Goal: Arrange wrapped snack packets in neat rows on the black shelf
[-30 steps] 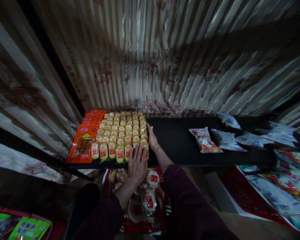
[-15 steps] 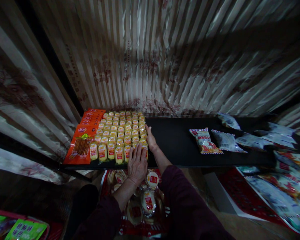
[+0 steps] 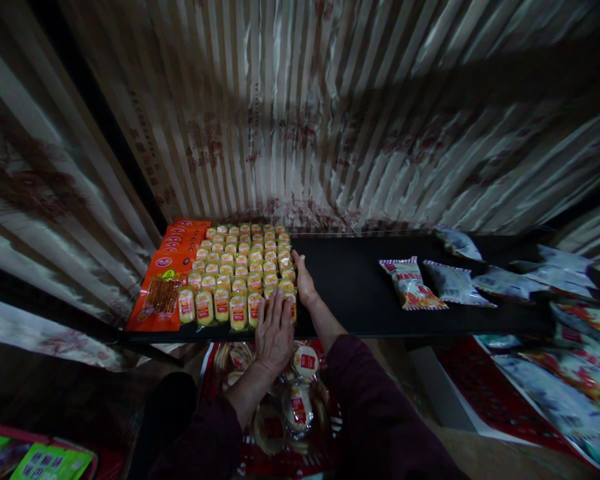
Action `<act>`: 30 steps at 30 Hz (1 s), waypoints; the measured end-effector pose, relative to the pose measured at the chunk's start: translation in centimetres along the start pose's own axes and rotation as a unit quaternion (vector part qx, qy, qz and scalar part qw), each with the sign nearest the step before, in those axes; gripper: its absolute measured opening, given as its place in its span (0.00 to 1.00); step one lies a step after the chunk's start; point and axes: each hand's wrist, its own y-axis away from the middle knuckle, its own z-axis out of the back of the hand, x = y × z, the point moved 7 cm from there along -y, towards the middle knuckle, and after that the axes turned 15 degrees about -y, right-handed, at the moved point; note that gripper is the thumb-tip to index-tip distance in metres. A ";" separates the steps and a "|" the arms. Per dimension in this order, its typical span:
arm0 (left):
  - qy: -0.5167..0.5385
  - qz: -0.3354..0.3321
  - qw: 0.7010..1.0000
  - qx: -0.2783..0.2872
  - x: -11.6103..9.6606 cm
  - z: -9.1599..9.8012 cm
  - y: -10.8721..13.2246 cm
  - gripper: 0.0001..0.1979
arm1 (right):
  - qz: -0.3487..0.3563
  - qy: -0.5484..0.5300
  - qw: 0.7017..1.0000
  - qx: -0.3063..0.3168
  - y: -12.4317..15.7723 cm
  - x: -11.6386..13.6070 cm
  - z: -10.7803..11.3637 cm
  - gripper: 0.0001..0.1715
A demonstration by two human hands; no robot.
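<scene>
Rows of small wrapped yellow cakes (image 3: 237, 311) stand packed together on the black shelf (image 3: 345, 287). My left hand (image 3: 275, 330) lies flat, fingers stretched out, against the front of the cakes at the right end of the front row. Along the right side of the block my right hand (image 3: 305, 280) rests on edge, its fingers straight and touching the cakes. Neither hand grips anything. Some cakes are hidden behind my left fingers. Orange snack packets (image 3: 164, 280) lie in an overlapping row just left of the cakes.
White chip-like bags (image 3: 413, 283) lie on the shelf's right part. Below, a red box (image 3: 207, 373) holds round wrapped biscuits (image 3: 297, 403). More bags fill a box (image 3: 460, 390) at lower right. Green packets (image 3: 53, 463) sit at lower left. A striped curtain (image 3: 300, 120) hangs behind.
Both hands stay against the cakes, with hardly any shift. The view has tilted very slightly; the shelf and its goods otherwise look the same.
</scene>
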 end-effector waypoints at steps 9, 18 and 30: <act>-0.016 -0.016 1.000 -0.007 -0.3 0.2 0.1 0.27 | 0.038 0.034 0.999 -0.010 -3.0 0.1 1.2 0.40; -0.004 -0.027 1.000 0.012 -0.6 0.7 -0.9 0.29 | 0.041 0.020 0.999 0.002 -5.9 0.1 1.4 0.40; 0.004 -0.040 0.999 0.011 -0.6 0.3 -2.2 0.28 | 0.026 0.019 0.999 0.009 -7.6 0.2 0.3 0.39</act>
